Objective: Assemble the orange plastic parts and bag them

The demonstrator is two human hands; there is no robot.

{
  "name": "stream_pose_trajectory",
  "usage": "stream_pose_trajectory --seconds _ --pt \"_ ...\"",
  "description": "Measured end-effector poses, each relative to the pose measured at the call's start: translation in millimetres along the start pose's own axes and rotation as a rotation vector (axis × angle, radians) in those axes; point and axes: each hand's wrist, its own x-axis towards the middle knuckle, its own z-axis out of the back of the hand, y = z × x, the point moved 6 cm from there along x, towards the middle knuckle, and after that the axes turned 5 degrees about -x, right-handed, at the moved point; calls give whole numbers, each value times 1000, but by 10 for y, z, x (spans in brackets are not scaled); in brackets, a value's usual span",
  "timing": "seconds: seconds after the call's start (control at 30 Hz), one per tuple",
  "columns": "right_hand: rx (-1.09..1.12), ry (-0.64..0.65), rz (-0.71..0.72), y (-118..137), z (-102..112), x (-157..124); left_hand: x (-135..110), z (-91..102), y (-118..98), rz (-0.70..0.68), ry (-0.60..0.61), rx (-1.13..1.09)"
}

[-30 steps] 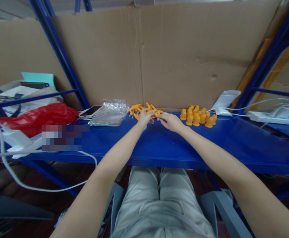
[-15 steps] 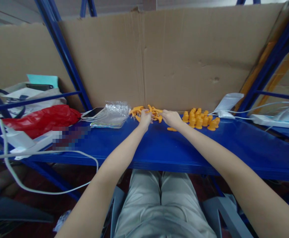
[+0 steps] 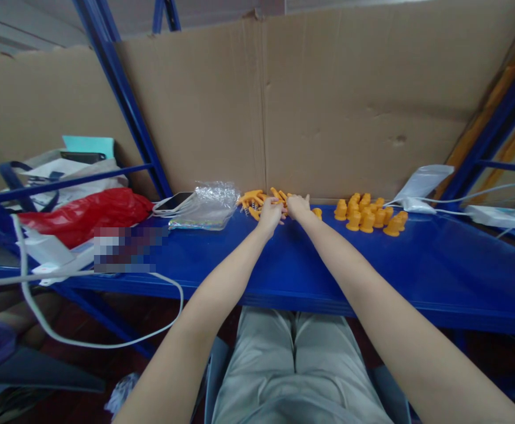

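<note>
Here, left hand [image 3: 271, 214], right hand [image 3: 298, 206]: grasps unclear, at orange pieces [image 3: 251, 197] beside plastic bag [image 3: 213, 207]

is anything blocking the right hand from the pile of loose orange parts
Nothing visible does: the right hand is right at the loose orange parts, with the left hand close beside it. Exact contact is hard to make out.
</note>
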Motion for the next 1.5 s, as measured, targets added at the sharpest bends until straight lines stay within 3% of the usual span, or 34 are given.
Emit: stream_pose_trajectory --seconds 0.4,0.57,0.73,0.8,0.9,1.07,1.3,1.5 --pt "76 195 -224 -443 -26 -73 -11 -9 -20 12 -3 13" --pt "-22 285 -75 -537 12 -225 -8 -11 -7 9 10 24" --pt "-81 302 -57 -624 109 -389 20 -16 15 -36 16 82" --pt "-101 304 -72 -670 138 -441 32 -23 12 -90 30 154" --pt "-82 295 -66 -736 138 -485 23 -57 -37 -278 79 305" --pt "8 307 -43 -808 48 -546 -73 -220 -51 -532 275 548" --pt "257 84 -181 -957 88 -684 -137 -334 -19 -583 432 651" --pt "593 -335 -261 -1180 282 -714 -145 -301 -17 -601 405 651"
